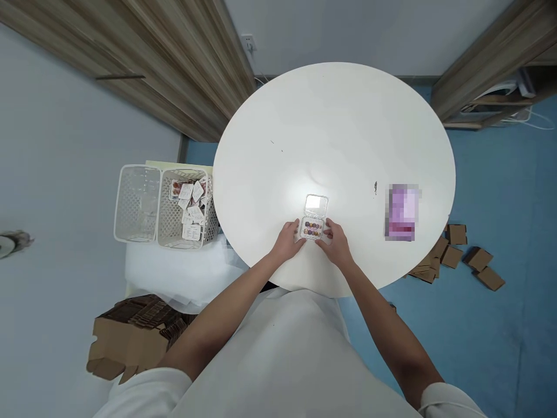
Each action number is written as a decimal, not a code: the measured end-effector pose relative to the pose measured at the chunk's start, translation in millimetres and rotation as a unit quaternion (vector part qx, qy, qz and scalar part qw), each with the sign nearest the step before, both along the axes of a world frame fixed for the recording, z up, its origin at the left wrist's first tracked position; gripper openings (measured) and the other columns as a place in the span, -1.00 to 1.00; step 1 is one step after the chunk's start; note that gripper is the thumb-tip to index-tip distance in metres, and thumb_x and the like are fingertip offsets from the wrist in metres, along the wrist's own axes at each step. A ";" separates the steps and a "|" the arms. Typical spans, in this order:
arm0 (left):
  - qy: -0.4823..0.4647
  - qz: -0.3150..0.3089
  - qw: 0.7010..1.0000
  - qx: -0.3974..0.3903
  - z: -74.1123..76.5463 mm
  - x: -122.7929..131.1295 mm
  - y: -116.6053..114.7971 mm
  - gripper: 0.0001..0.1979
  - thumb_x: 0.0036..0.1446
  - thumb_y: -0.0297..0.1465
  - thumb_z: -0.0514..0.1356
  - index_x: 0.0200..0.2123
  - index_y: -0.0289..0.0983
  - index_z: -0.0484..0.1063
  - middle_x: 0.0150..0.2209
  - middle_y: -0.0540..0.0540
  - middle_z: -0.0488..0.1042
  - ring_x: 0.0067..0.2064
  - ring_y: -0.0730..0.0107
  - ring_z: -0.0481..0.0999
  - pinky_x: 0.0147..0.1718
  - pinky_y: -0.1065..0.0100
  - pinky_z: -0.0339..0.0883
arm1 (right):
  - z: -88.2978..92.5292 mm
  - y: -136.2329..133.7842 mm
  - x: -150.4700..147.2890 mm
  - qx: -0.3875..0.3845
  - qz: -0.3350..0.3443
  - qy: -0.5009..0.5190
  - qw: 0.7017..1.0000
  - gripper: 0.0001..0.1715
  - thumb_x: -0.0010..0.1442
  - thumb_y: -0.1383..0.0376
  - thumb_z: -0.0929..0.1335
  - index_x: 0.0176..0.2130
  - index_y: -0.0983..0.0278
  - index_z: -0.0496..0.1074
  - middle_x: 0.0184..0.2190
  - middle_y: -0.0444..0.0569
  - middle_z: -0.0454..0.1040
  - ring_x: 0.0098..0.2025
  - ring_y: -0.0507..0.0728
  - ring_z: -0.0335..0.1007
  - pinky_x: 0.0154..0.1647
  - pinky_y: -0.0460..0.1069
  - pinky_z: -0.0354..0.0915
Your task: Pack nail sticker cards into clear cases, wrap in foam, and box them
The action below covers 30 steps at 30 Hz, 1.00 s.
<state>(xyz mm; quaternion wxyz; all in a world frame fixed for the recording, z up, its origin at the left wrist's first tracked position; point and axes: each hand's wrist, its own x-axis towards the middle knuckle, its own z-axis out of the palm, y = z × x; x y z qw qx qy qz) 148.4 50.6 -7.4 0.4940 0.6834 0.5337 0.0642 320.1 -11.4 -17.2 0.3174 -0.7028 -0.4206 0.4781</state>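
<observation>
A small clear plastic case (313, 220) lies open on the round white table (335, 128), its lid folded back away from me. Two rows of small coloured pieces sit in its tray. My left hand (288, 239) grips the tray's left edge with curled fingers. On the opposite edge, my right hand (335, 241) pinches the tray the same way. Both forearms reach in from the near rim of the table.
A purple blurred item (402, 212) lies on the table to the right. Two white mesh baskets (165, 203) stand left of the table, one holding several packets. Flat cardboard boxes (134, 334) are piled at lower left; loose cardboard pieces (461, 252) lie on the blue floor at right.
</observation>
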 end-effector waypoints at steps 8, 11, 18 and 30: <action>-0.098 0.159 0.972 -0.140 -5.1 -7.9 -2.4 -0.62 0.01 -0.45 0.13 -0.04 -0.25 0.31 -0.27 -0.07 0.39 -0.29 0.46 0.36 -0.21 0.32 0.28 | 6.7 2.7 -18.9 -0.081 -0.121 0.147 0.978 -0.37 -0.12 0.33 0.34 0.01 0.26 0.23 -0.25 -0.06 0.31 -0.32 0.02 0.29 -0.24 0.02 0.32; -0.183 0.168 0.943 -0.221 8.1 -19.4 -5.4 -0.71 0.02 -0.39 0.14 -0.14 -0.27 0.39 -0.23 -0.10 0.43 -0.25 0.41 0.40 -0.23 0.30 0.30 | 19.2 -7.3 -29.6 -0.065 -0.141 0.189 0.970 -0.43 -0.14 0.35 0.35 -0.06 0.27 0.29 -0.25 -0.05 0.33 -0.32 0.03 0.31 -0.25 0.02 0.32; -0.327 0.141 0.860 -0.366 49.3 -58.8 -13.0 -0.64 -0.09 -0.35 0.26 -0.16 -0.29 0.39 -0.17 -0.18 0.44 -0.20 0.38 0.45 -0.23 0.33 0.32 | 61.0 -33.0 -52.3 0.012 -0.152 0.296 0.943 -0.48 -0.12 0.22 0.39 -0.10 0.24 0.33 -0.21 -0.03 0.40 -0.21 0.09 0.35 -0.14 0.07 0.29; -0.394 0.103 0.817 -0.408 75.0 -101.5 -28.7 -0.71 -0.10 -0.42 0.29 -0.23 -0.30 0.41 -0.30 -0.11 0.47 -0.35 0.55 0.45 -0.37 0.50 0.32 | 103.8 -40.4 -97.2 0.073 -0.121 0.332 0.933 -0.47 0.02 0.13 0.32 0.00 0.13 0.21 0.00 0.01 0.33 -0.07 0.14 0.34 -0.16 0.11 0.31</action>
